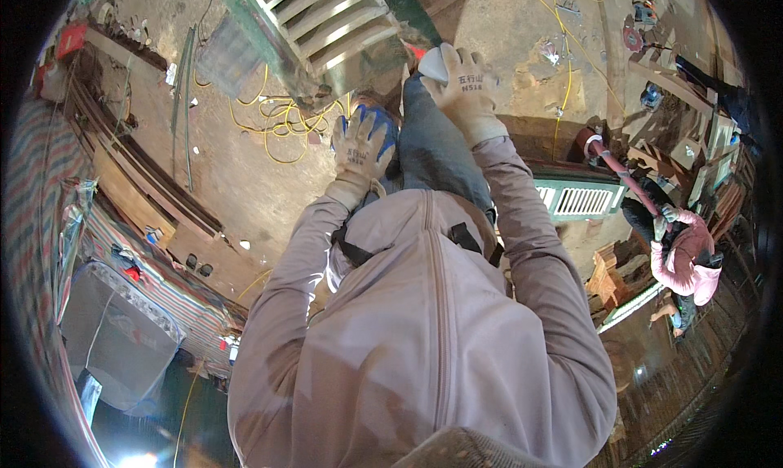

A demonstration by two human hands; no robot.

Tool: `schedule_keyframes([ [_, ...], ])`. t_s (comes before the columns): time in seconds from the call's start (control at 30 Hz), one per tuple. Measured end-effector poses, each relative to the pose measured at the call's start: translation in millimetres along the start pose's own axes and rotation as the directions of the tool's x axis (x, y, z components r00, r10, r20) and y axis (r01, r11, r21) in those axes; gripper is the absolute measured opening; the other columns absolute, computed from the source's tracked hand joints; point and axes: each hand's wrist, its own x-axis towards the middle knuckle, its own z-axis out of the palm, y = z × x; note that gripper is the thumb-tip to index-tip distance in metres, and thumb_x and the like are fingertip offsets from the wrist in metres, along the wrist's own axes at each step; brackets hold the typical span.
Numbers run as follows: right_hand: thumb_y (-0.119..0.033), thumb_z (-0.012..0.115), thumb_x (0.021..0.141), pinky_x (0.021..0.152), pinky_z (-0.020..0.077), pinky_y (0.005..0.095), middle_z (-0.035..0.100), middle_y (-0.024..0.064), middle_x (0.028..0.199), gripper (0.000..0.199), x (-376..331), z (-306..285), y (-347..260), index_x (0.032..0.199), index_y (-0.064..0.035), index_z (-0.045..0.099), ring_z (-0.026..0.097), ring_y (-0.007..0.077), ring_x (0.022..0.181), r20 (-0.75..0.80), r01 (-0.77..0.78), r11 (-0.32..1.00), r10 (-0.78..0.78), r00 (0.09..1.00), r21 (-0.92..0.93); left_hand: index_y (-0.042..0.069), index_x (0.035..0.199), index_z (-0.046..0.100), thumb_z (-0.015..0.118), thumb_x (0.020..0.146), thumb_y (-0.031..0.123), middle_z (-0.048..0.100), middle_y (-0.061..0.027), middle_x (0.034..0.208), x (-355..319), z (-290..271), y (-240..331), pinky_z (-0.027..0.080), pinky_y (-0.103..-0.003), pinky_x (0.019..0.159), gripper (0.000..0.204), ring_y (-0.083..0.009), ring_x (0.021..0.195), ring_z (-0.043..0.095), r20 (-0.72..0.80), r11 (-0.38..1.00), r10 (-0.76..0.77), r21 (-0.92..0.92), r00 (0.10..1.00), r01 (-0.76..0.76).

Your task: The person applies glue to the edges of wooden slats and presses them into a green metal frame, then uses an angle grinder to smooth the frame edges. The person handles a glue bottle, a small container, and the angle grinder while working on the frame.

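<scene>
My right hand (468, 97), in a pale glove with printing on its back, has its fingers wrapped over a smooth light-grey rounded piece (433, 64). Its kind is hard to make out; a small red spot shows beside it. The hand is above my dark trouser leg (440, 146), close to a corner of the green slatted wooden frame (318, 28). My left hand (364, 152), in a glove with blue on the fingers, lies by my other knee with its fingers spread. I see nothing held in it.
Loops of yellow cable (289, 117) lie on the floor at left, near long wooden planks (130, 170). A second green slatted panel (575, 199) is to the right. Farther right, a person in pink (685, 252) handles a long reddish pole (624, 174). Power tools (644, 13) lie at far right.
</scene>
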Motion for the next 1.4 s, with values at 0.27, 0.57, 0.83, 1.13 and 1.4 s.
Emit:
schedule_keyframes([
  [0.27,-0.044,0.081,0.077,0.085,0.0493,0.0507,0.066,0.0075,0.114,0.059,-18.0,-7.6,3.9,0.123,-0.0145,0.059,0.064,0.0318,0.106,0.021,0.005,0.999,-0.004,1.000,-0.048,0.020,0.128,0.068,0.071,0.085,0.049,0.056,-0.0090,0.146,-3.6,5.3,-6.9,0.025,-0.061,0.117,0.051,-0.0338,0.147,0.038,0.047,0.998,-0.064,-0.010,0.997,0.064],
  [0.57,-0.042,0.081,0.078,0.087,0.0488,0.0513,0.066,0.0099,0.111,0.057,-29.6,-23.2,3.9,0.122,-0.0133,0.058,0.064,0.0335,0.105,0.168,-0.053,0.998,0.059,0.984,-0.041,0.021,0.128,0.068,0.069,0.087,0.049,0.056,-0.0093,0.147,-7.8,9.1,-9.0,0.027,-0.060,0.116,0.050,-0.0339,0.145,0.040,0.060,0.997,-0.081,-0.006,0.995,0.082],
  [0.83,-0.042,0.080,0.080,0.086,0.0500,0.0511,0.067,0.0100,0.111,0.060,-26.4,-17.7,2.5,0.127,-0.0128,0.057,0.063,0.0335,0.106,0.084,-0.014,0.999,0.018,0.996,-0.045,0.020,0.131,0.066,0.068,0.088,0.049,0.056,-0.0105,0.147,-14.9,7.7,-10.7,0.028,-0.059,0.116,0.052,-0.0356,0.143,0.042,0.043,0.994,-0.103,-0.027,0.994,0.104],
  [1.13,-0.039,0.080,0.081,0.091,0.0501,0.0522,0.064,0.0147,0.123,0.064,-30.3,-29.6,-0.6,0.133,-0.0105,0.055,0.061,0.0367,0.112,0.188,-0.103,0.994,0.092,0.978,0.047,0.018,0.131,0.066,0.070,0.089,0.043,0.056,-0.0118,0.144,-32.1,15.1,-16.4,0.027,-0.058,0.117,0.049,-0.0363,0.142,0.041,0.047,0.974,-0.198,-0.103,0.979,0.202],
  [1.4,-0.028,0.086,0.081,0.099,0.0496,0.0447,0.062,0.0187,0.125,0.070,-7.9,8.9,-2.4,0.138,-0.0052,0.051,0.062,0.0357,0.116,0.018,-0.144,0.559,0.225,0.974,0.817,0.012,0.130,0.066,0.067,0.091,0.044,0.054,-0.0160,0.146,-65.3,35.3,-36.8,0.031,-0.051,0.119,0.050,-0.0397,0.142,0.040,0.073,0.880,-0.408,-0.234,0.910,0.413],
])
